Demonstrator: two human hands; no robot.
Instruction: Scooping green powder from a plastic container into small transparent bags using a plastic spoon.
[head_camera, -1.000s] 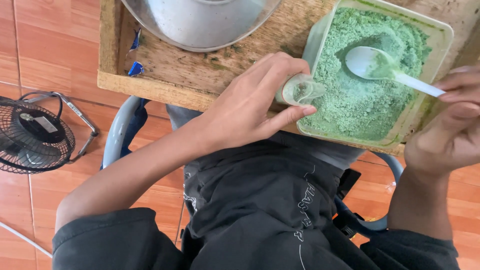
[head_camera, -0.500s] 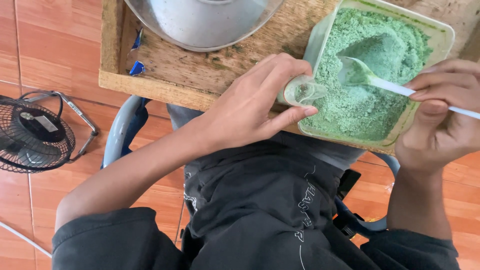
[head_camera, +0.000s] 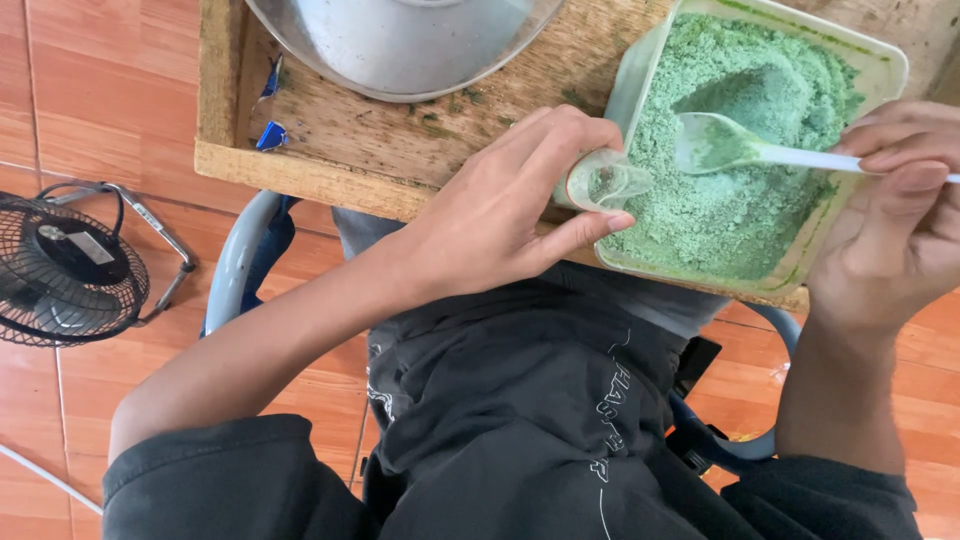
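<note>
Fan (head_camera: 65, 270) stood on the tiled floor at far left, beside a wooden table (head_camera: 330, 130) carrying a metal bowl (head_camera: 400, 40) near its front edge. Left hand (head_camera: 500, 215) clasped a small clear cup (head_camera: 600, 180) against the rim of the plastic tub (head_camera: 625, 90) of green powder; right hand (head_camera: 895, 215) pinched a white spoon (head_camera: 740, 148) dug into it

The powder (head_camera: 745, 215) is pale green, darker in the scooped hollow, in a clear tub (head_camera: 632, 85) tinged green. The spoon (head_camera: 722, 143) is translucent white, dusted green. The bench (head_camera: 470, 130) is raw brown wood (flecked with green). The bowl (head_camera: 400, 45) is dull silver, the floor (head_camera: 100, 90) orange-red tile, the fan (head_camera: 62, 272) black.
</note>
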